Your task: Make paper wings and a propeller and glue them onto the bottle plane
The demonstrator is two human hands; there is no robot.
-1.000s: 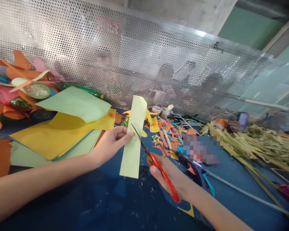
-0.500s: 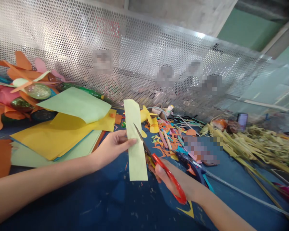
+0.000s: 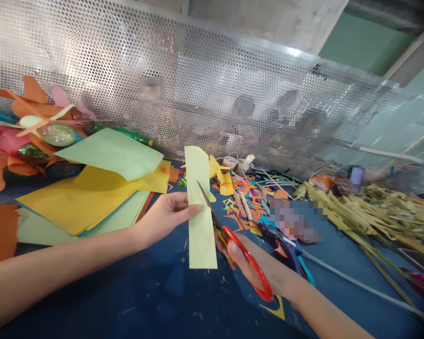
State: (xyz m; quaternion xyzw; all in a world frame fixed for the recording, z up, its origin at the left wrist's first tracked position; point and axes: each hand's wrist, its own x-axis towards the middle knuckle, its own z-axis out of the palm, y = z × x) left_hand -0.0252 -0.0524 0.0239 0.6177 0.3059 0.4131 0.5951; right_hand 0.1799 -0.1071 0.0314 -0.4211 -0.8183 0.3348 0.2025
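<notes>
My left hand (image 3: 167, 214) pinches a pale green paper strip (image 3: 202, 242) by its left edge, thumb in front and fingers behind. The strip stands nearly upright above the blue table (image 3: 148, 296). In my right hand (image 3: 240, 254) is a pair of scissors (image 3: 252, 268) with red handles. One dark blade crosses in front of the strip at its middle, just right of my left thumb, pointing up and left. The other blade is hidden behind the paper.
Yellow and green paper sheets (image 3: 77, 202) lie at left, beside bottles with paper petals (image 3: 56, 134). Coloured paper scraps (image 3: 240, 216), a glue gun (image 3: 281, 242) with its cord, and dried plant strips (image 3: 371, 216) are at right. A perforated metal panel (image 3: 205, 70) stands behind.
The paper strip has shifted very slightly to the right, and its lower end sits a little lower. Both hands and the scissors keep almost the same position.
</notes>
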